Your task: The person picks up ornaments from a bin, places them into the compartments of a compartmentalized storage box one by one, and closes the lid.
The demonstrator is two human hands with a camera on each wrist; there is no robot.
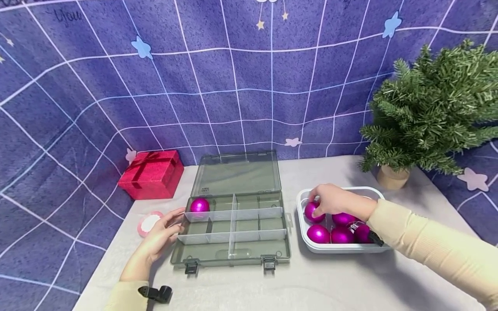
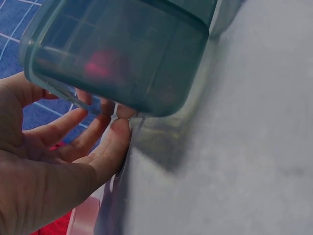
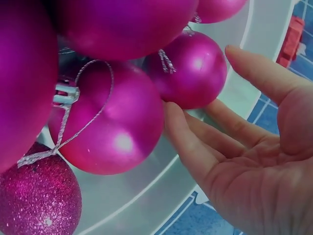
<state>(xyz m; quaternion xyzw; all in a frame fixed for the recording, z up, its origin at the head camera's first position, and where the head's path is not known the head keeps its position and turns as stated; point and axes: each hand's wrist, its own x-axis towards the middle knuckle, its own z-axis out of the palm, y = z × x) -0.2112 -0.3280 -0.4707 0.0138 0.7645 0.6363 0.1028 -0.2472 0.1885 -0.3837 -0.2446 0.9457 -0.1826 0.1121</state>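
Note:
A translucent grey divided storage box (image 1: 229,249) lies with its lid (image 1: 239,172) laid back. One shiny magenta Christmas bauble (image 1: 200,207) sits in its back left compartment. Against the box's left side rest the fingertips of my left hand (image 1: 156,237), the fingers loosely extended. Over to the right, a white plastic tub (image 1: 342,249) holds several magenta baubles, one of them glittery (image 3: 41,196). My right hand (image 1: 330,201) reaches into the tub and pinches a bauble (image 3: 190,71) at its back left between thumb and fingers. Silver hanging loops (image 3: 100,110) show on some baubles.
A red gift box (image 1: 151,175) with a dark ribbon stands at the back left. Near my left hand lies a pink and white round item (image 1: 149,223). A small artificial Christmas tree (image 1: 432,112) rises at the back right, before a purple-blue curtain (image 1: 249,69).

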